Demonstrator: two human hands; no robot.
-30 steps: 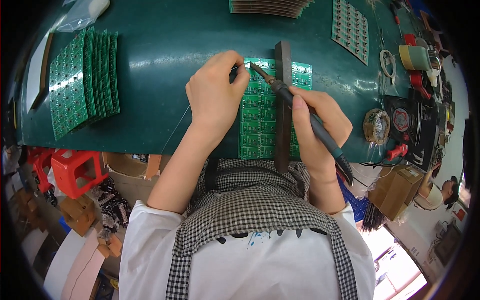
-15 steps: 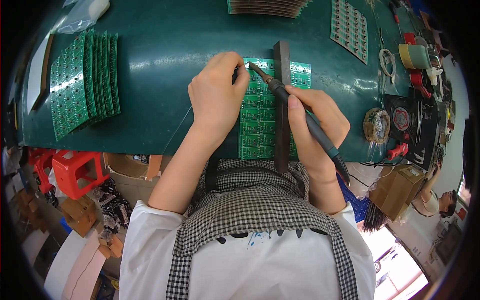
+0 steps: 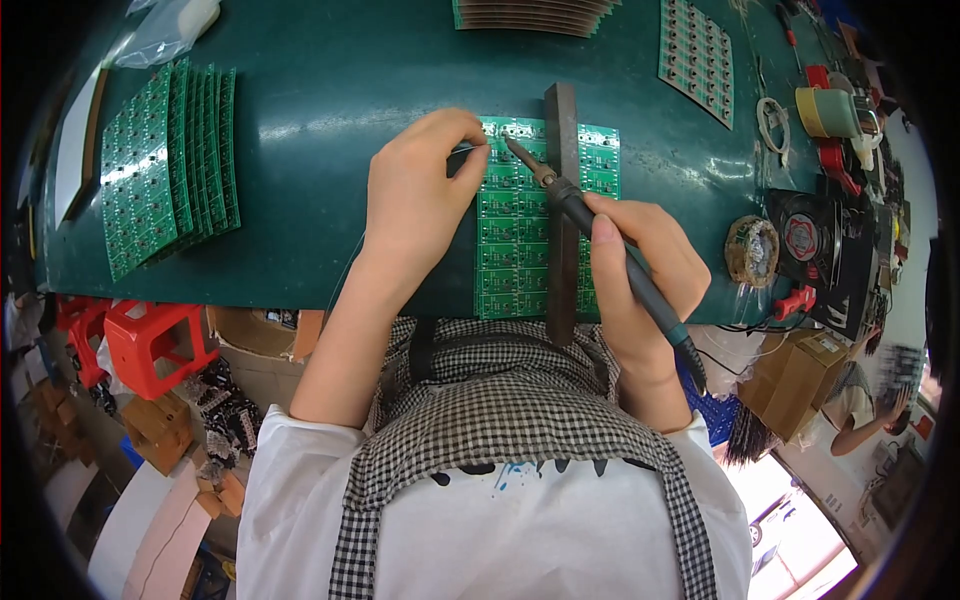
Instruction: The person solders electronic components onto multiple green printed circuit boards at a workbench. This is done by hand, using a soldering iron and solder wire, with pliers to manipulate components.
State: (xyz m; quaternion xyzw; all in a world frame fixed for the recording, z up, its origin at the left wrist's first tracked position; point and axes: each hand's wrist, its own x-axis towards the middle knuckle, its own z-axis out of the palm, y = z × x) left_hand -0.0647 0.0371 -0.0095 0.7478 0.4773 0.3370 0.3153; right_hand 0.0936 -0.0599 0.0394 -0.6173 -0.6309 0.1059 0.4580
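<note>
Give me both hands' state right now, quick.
Left hand: closed, pinching thin solder wire at the circuit board.
Right hand: closed around the soldering iron, tip on the board.

Table (image 3: pixel 330 90): dark green glossy top, curved by the lens, with soft overhead light reflected on it. Below its near edge, left: red plastic stools (image 3: pixel 150 345), brown cardboard boxes (image 3: pixel 160 430) and mixed clutter on the floor. Lower left: pale boards (image 3: pixel 150 530) leaning. Right of the table: open cardboard box (image 3: pixel 800 375), blue plastic crate (image 3: pixel 715 410). Lower right corner: bright daylight on a pale floor (image 3: pixel 800 520).
</note>
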